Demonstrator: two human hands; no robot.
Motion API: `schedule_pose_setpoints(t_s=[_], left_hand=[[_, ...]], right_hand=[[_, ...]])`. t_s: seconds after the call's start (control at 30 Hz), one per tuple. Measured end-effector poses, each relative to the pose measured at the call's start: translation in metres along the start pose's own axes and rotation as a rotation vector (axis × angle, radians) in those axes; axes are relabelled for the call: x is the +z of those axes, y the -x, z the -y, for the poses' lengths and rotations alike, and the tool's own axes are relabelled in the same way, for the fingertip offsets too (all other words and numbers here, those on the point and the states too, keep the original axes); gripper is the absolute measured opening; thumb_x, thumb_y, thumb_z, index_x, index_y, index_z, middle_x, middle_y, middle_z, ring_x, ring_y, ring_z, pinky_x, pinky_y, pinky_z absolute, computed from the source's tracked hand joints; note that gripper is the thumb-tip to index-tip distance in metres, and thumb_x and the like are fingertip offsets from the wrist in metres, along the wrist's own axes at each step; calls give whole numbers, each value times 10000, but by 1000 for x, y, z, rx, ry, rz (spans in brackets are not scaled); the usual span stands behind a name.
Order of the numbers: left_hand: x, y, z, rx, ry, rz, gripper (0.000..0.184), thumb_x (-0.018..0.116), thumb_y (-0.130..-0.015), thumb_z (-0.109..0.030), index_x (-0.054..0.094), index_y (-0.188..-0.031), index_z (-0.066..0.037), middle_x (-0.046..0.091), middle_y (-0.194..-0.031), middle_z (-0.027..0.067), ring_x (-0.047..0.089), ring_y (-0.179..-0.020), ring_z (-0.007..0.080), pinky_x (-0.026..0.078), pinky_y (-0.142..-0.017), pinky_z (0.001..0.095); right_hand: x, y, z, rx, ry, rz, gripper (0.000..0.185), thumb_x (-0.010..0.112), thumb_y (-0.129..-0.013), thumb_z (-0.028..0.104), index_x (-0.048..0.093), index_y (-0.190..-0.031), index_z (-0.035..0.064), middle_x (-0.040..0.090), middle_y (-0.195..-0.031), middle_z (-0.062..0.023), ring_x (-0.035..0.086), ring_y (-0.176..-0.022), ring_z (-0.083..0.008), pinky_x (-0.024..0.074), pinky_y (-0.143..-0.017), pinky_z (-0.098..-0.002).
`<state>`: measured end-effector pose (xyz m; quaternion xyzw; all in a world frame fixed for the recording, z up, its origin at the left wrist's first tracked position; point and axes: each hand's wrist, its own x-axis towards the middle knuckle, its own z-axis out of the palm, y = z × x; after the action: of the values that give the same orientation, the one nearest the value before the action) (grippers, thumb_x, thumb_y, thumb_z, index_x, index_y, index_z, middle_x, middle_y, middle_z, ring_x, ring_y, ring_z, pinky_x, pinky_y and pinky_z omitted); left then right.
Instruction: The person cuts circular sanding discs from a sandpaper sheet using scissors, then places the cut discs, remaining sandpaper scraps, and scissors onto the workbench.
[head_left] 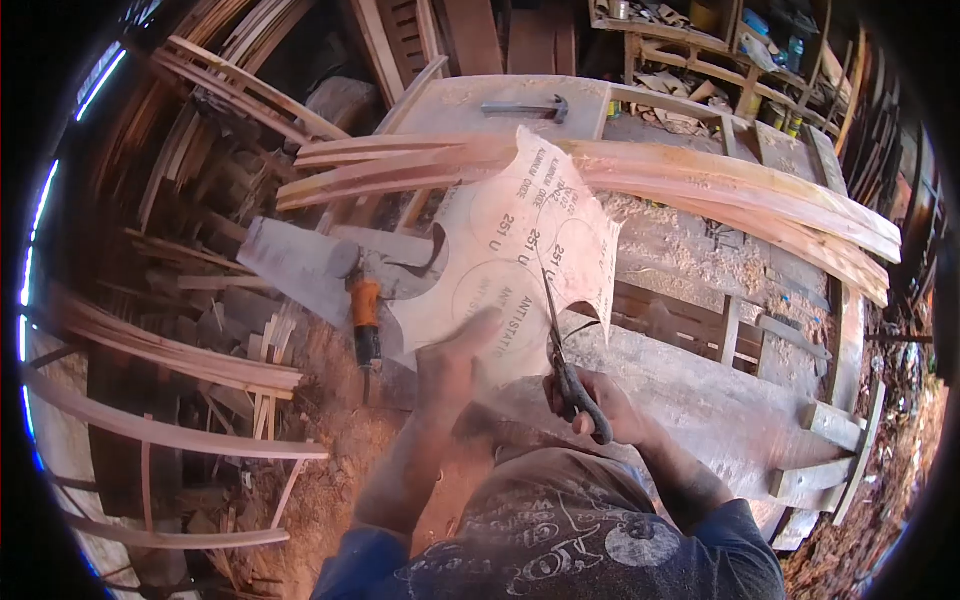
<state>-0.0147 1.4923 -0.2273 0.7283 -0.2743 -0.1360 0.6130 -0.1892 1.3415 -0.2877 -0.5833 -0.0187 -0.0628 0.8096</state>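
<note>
**Scissors over the sandpaper, blades pointing away from you**

OK so the scissors (569, 375) are in your right hand (612, 405), with your fingers closed around the dark handles and no real gap in that grip. Their long axis runs away from your belly, tips leaning a touch to your left. The blades look close together, but I can't tell if any paper sits between them.

The sandpaper sheet (500, 230) is straight out in front of you, printed side up ("251 U", "ALUMINUM OXIDE", "ANTISTATIC"), and its length runs away from you too. The blades lie over its right-hand part, left of a curved notch in the edge. Your right hand is just off the near right side of the sheet, so it's the closer one to that notch.

Your left hand (447, 360) is at the near left part of the sheet, thumb reaching over the print. It's pretty blurry and the other fingers are hidden, so no clue how open they are or whether they're pinching from below.

Round about: an orange-and-black power tool (365, 305) left of the sheet, long wooden strips (740, 190) across the bench (700, 385) behind it, and a hammer (525, 107) beyond those.
</note>
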Motion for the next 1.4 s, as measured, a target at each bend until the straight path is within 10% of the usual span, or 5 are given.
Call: schedule_pose_setpoints(t_s=[0.3, 0.4, 0.5, 0.9, 1.4], left_hand=[[-6, 4, -7, 69, 70, -151, 426, 594, -784, 146, 731, -1140, -44, 718, -1143, 176, 702, -1069, 293, 550, -933, 357], [-4, 1, -13, 104, 146, -168, 379, 624, -797, 129, 735, -1119, -36, 722, -1118, 184, 708, -1041, 301, 555, -918, 366], [-2, 1, -18, 128, 207, -173, 339, 648, -805, 112, 732, -1106, -20, 720, -1109, 195, 704, -1036, 309, 550, -924, 374], [7, -1, -45, 198, 285, -176, 271, 682, -824, 83, 731, -1071, -18, 711, -1115, 204, 690, -1027, 324, 533, -921, 397], [9, -2, -76, 80, 434, -30, 403, 690, -845, -35, 606, -1227, 63, 675, -1133, 135, 663, -982, 203, 532, -859, 307]], right_hand=[[6, -13, 14, 173, 30, 57, 348, 712, -766, 198, 583, -1041, 29, 552, -902, -2, 506, -849, -120, 427, -740, -295], [17, -16, 33, 211, -67, 0, 847, 779, -563, 818, 574, -897, 67, 522, -888, 15, 465, -814, -98, 366, -694, -271], [14, -15, 24, 109, -54, 55, 462, 806, -778, 355, 570, -999, 24, 518, -876, 14, 483, -834, -106, 406, -713, -284], [23, -13, 34, 122, -65, -51, 788, 806, -557, 770, 552, -845, 82, 507, -850, 42, 431, -777, -64, 324, -639, -243], [14, -18, 50, 50, 59, -16, 321, 678, -920, 277, 571, -1043, 0, 569, -942, -50, 539, -901, -135, 467, -784, -329]])
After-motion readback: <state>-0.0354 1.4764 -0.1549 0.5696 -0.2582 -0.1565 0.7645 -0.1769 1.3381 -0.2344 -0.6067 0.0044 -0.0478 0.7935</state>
